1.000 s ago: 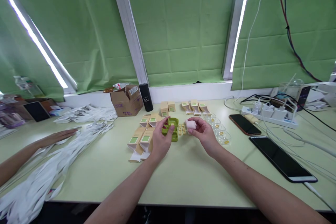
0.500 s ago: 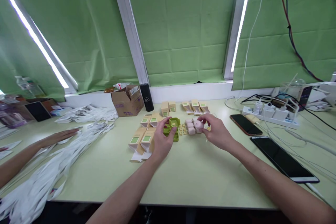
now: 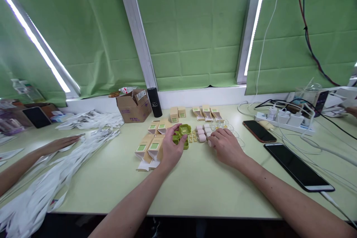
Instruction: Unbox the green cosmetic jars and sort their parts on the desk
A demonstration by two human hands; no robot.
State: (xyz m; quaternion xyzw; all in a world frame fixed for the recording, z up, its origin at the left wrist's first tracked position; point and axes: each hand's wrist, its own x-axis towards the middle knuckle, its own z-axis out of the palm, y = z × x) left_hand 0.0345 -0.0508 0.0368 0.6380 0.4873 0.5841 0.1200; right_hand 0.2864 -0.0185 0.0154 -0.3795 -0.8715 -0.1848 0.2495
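Note:
My left hand [image 3: 173, 144] curls its thumb and fingers around a small olive-green open case [image 3: 185, 130] on the table. More green case parts lie under and beside its thumb. My right hand [image 3: 226, 145] has its fingers bent down over a pale pink rounded case [image 3: 210, 143] at table height, mostly covered by the fingertips. Several like pink cases [image 3: 202, 138] stand in rows just left of it. Between the green and pink pieces sit small yellow square pieces [image 3: 193, 137]. Clear plastic pieces [image 3: 229, 126] lie behind my right hand.
Small beige boxes [image 3: 155, 145] stand left of my left hand, with more behind. A cardboard box [image 3: 133, 107] and black cylinder [image 3: 154, 102] stand at the back. Phones [image 3: 298, 166] and a power strip [image 3: 284, 122] with cables lie right. Another person's hand [image 3: 63, 143] rests on white straps [image 3: 69, 167].
My right hand has lowered the pink case from above the rows to the table beside them, and its fingers now point downward. My left hand stays at the green case.

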